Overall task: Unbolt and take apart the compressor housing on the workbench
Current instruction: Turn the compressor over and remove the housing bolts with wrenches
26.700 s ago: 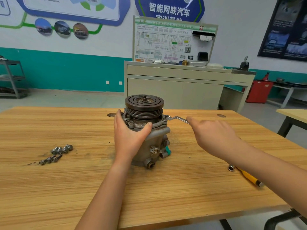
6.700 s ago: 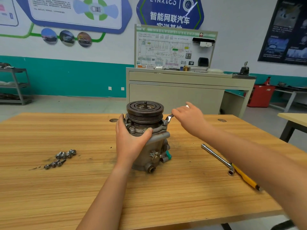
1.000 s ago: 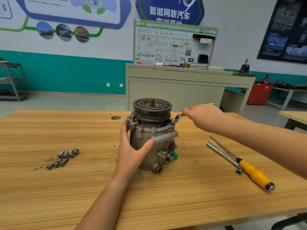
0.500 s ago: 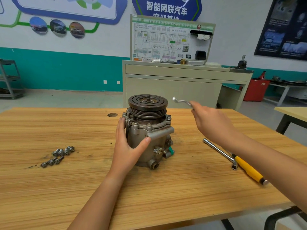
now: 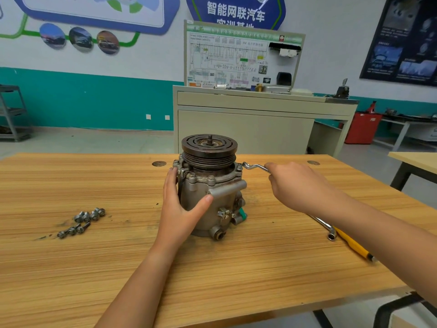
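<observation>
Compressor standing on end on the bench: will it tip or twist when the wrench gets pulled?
Likely heavy for its size: the compressor looks all metal, thick pulley on top. Standing tall on end, it may twist or tip when the right hand pulls the wrench sideways. The left hand gripping the body should steady it.

You have one compressor (image 5: 212, 183), one wrench (image 5: 254, 166), one L-shaped socket bar (image 5: 327, 227), one yellow-handled tool (image 5: 352, 245), and roughly eight loose bolts (image 5: 86, 216), too bunched to count exactly.
</observation>
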{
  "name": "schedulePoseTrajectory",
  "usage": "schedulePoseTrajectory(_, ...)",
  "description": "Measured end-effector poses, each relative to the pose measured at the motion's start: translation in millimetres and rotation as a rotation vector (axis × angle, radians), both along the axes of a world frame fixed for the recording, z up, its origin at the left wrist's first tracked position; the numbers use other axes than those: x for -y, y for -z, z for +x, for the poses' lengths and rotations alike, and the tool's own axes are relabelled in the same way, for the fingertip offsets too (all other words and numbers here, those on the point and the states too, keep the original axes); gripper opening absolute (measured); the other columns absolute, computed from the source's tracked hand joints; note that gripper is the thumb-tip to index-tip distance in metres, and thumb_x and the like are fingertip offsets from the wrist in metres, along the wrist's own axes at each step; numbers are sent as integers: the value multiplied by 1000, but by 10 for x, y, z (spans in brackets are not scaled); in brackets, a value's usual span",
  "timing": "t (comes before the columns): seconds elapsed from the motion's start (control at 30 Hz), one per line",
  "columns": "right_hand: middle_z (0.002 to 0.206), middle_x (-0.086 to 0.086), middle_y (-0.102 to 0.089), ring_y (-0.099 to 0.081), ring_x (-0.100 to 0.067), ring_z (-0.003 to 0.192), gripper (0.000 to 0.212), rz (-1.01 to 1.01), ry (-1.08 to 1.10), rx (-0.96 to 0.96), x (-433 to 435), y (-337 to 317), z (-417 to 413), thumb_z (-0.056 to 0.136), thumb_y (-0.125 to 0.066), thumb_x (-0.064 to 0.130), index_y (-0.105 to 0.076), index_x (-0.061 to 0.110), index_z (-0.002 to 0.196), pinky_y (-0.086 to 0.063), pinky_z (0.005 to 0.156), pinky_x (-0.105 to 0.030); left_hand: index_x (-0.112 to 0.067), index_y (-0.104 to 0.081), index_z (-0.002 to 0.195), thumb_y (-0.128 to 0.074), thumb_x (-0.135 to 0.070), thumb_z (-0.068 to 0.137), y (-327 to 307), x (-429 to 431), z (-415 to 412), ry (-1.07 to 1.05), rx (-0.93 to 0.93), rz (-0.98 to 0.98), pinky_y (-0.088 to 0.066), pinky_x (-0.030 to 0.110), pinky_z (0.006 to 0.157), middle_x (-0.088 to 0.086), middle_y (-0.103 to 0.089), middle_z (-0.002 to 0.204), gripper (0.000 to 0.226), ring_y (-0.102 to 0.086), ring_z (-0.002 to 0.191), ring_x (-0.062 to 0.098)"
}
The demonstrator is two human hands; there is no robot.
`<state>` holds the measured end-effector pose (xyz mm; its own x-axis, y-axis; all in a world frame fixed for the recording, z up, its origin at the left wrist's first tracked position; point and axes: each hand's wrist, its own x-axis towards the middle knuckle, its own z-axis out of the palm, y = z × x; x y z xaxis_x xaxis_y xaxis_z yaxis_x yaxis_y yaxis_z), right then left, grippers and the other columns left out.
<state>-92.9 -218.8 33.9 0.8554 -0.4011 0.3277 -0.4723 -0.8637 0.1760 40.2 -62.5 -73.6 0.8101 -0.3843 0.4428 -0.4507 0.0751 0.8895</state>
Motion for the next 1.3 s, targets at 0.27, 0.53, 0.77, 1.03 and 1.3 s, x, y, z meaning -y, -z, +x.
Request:
schedulePoseTrajectory(0.27, 67, 4, -38, -35, -9, 57, 34, -2, -13, -89, -88, -17, 16, 97, -38, 11, -36, 19, 130, -24, 43, -24, -34, -17, 149, -68, -49, 66, -3, -8, -10, 8, -16, -20, -26, 42, 116, -14, -20, 155, 99, -19, 142, 3)
schedulePoseTrajectory(0.53, 60, 3, -40, -39, -12, 50, 53, -264, -46, -186, -141, -144, -26, 99, -33, 19, -8, 25, 145, -30, 39, -25, -32, -17, 150, -73, -33, 79, -13, -19, -20, 2, -2, -14, -25, 43, 116, -12, -19, 156, 90, -18, 142, 5)
schedulePoseTrajectory(0.77, 58, 0, -33, -34, -14, 47, 46, -356, 6, -266, -208, -118, 33, 95, -34, 12, -23, 3, 139, -25, 37, -25, -34, -18, 149, -73, -45, 73, -26, -26, -26, 10, -23, -13, -26, 41, 116, -13, -20, 155, 94, -19, 141, 5)
schedulePoseTrajectory(1.03, 56, 2, -39, -35, -12, 45, 42, -575, -72, -343, 185, -252, 120, 93, -41, 6, -24, 11, 131, -26, 40, -24, -34, -20, 148, -72, -30, 79, 0, -19, 3, 11, -14, -26, -27, 41, 116, -12, -23, 154, 87, -22, 141, 5)
schedulePoseTrajectory(1.3, 116, -14, -62, -59, -26, 107, 32, -438, -302, -39, 571, -18, 783, 88, -46, -4, -52, 2, 119, -21, 111, -40, -38, -20, 146, -72, -26, 82, 2, -13, 17, -4, 6, -25, -28, 41, 115, -13, -23, 153, 83, -23, 140, 4)
